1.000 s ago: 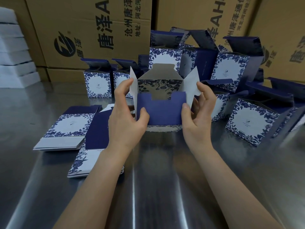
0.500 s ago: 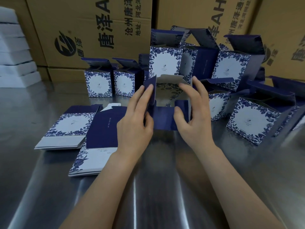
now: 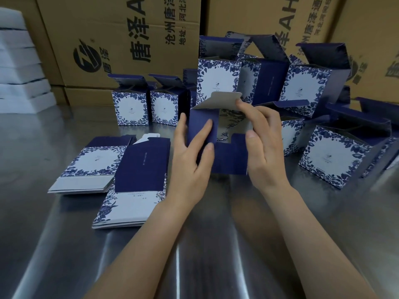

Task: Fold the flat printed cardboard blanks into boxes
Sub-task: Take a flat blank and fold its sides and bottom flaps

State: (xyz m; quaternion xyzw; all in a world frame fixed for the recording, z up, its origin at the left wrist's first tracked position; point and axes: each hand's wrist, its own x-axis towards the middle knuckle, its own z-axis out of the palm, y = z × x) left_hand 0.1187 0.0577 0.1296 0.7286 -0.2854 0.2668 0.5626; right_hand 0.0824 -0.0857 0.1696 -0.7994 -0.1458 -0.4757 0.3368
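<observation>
The half-folded box [image 3: 228,160] stands in the middle of the steel counter [image 3: 64,244], between the person's two hands, with its open end facing up towards them. The left hand [image 3: 190,162] lays its straight fingers [image 3: 208,126] flat against a navy side flap, pressing it inwards, thumb resting on the front panel. The right hand [image 3: 266,147] grips the other side: its fingers are curled over the box, the index tip on the grey back flap [image 3: 218,102] and the thumb on the navy front edge.

Just left of the hands lie two stacks of flat blanks [image 3: 138,186], one overlapping the other's edge. Behind and to the right stand finished boxes [image 3: 131,108] with blue floral print and raised lids, some stacked, one tipped on its side. Big brown cartons [image 3: 108,39] line the back, and a white pile [image 3: 19,72] sits at the far left.
</observation>
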